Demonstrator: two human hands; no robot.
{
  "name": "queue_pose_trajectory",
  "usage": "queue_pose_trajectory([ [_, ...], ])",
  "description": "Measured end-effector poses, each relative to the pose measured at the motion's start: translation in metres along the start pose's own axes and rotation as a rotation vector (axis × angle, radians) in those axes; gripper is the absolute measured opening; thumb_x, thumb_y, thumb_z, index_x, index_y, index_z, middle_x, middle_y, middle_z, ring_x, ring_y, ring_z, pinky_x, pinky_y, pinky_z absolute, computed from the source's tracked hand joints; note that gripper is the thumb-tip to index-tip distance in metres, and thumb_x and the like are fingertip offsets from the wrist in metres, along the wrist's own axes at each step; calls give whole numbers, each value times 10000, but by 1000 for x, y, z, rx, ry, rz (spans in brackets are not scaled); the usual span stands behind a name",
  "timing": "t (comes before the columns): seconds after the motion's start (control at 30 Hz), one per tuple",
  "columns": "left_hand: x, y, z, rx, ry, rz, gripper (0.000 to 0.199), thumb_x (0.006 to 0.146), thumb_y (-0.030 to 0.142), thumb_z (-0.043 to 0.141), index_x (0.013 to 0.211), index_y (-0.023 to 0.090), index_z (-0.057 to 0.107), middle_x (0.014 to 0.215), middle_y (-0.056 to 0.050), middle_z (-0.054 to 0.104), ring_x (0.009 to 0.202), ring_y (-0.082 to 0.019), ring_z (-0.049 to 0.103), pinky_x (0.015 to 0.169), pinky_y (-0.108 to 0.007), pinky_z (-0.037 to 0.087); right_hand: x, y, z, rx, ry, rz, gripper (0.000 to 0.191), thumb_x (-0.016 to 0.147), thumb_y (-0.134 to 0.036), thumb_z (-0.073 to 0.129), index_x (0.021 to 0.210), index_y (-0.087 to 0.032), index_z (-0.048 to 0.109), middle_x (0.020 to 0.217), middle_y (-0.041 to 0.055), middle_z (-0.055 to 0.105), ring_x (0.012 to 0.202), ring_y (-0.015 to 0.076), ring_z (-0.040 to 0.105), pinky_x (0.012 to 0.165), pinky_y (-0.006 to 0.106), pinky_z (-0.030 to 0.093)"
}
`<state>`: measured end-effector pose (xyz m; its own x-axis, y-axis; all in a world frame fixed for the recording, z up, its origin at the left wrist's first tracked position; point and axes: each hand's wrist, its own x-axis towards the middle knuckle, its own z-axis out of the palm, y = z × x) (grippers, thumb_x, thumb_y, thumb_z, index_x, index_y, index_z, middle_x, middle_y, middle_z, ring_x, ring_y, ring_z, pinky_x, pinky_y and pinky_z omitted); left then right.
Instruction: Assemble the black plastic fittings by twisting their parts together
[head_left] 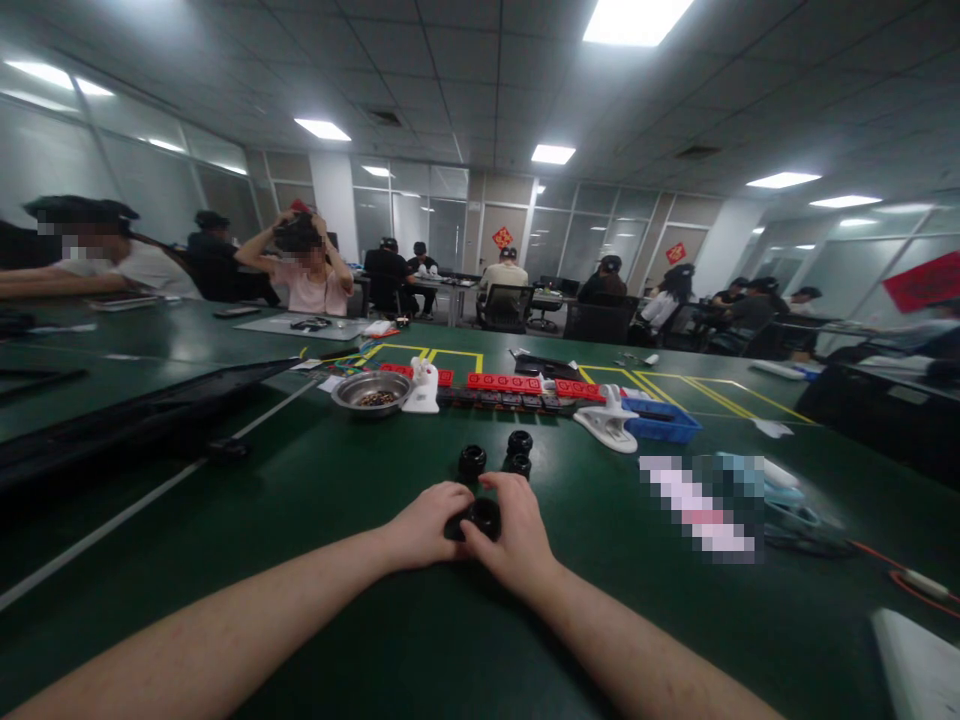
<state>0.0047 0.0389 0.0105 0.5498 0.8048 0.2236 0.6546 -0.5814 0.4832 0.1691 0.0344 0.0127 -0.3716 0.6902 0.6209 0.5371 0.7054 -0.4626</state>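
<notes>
In the head view my left hand (pixel 427 525) is closed around the left side of a dark piece, its fingers partly hiding it. My right hand (pixel 519 525) curls over a black ring-shaped part (pixel 486 514), with the thumb at its near edge. Whether both hands grip one part or two parts side by side, I cannot tell. Just beyond the fingers stand similar round black parts: one on the left (pixel 472 459), one at the back right (pixel 520 441), and one (pixel 519 465) partly hidden behind my right hand.
A metal bowl (pixel 352 392) of small brassy pieces sits ahead, next to a white clamp (pixel 424 388). Red blocks (pixel 504 383) line a dark strip reaching to another white clamp (pixel 609 425). A blue tray (pixel 664 430) lies right. Long black panel (pixel 187 410) at left; people sit beyond.
</notes>
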Motion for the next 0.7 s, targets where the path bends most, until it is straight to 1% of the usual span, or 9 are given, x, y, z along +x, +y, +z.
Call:
queue_pose_trajectory([
  [0.1,0,0,0,2,-7,-2,352,638,321,647,953,192,557,1033,-59,538,975,-244,479,866,-366,382,1,3,3,-37,-50,54,380,632,-248,597,986,-177,479,896,64,541,865,231,484,778,400,401],
  [0.17,0,0,0,-3,-11,-3,395,634,301,649,1000,196,545,1065,-61,529,999,-246,468,886,-368,371,0,3,3,-2,-89,39,364,631,-200,572,982,-183,477,899,56,539,859,217,486,781,384,407],
  [0.27,0,-2,0,-4,-19,-1,452,629,247,640,1061,191,522,1092,-66,521,1022,-244,457,909,-364,358,-1,1,0,75,-125,-27,419,614,-112,511,1022,-187,452,946,56,527,896,203,482,821,370,398],
  [0.33,0,-2,0,-3,-24,-8,435,627,243,641,1045,186,535,1093,-68,520,1025,-245,455,912,-367,356,-2,-1,-1,85,-108,-38,439,617,-111,512,1044,-180,441,981,65,521,924,206,475,841,375,388],
  [0.4,0,-1,-1,-13,-21,-19,399,628,280,652,1004,189,554,1092,-67,519,1026,-249,454,905,-374,359,-2,-1,-2,58,-67,-6,431,632,-156,552,1050,-166,443,1002,78,515,942,217,468,844,385,383],
  [0.47,0,0,-1,-28,-18,-21,379,632,325,657,975,195,563,1081,-61,524,1017,-249,460,891,-379,367,-1,0,-1,23,-44,40,427,641,-217,592,1041,-157,454,974,81,519,920,224,473,823,391,392],
  [0.53,-1,1,-2,-36,-17,-20,367,641,344,651,967,199,564,1069,-57,530,1007,-245,465,880,-379,371,0,2,1,12,-55,81,427,640,-250,611,1029,-154,464,911,70,525,869,220,485,785,386,408],
  [0.6,-1,1,-2,-37,-16,-22,373,643,336,651,977,198,561,1072,-59,528,1013,-246,461,883,-377,367,1,4,3,30,-75,98,404,639,-229,602,1014,-158,470,868,56,525,833,210,489,758,372,419],
  [0.7,-1,0,-2,-33,-17,-16,415,642,312,650,1026,195,544,1095,-66,519,1032,-245,449,901,-371,355,0,4,3,92,-93,50,385,630,-135,539,1006,-172,463,902,52,520,853,198,482,780,356,414],
])
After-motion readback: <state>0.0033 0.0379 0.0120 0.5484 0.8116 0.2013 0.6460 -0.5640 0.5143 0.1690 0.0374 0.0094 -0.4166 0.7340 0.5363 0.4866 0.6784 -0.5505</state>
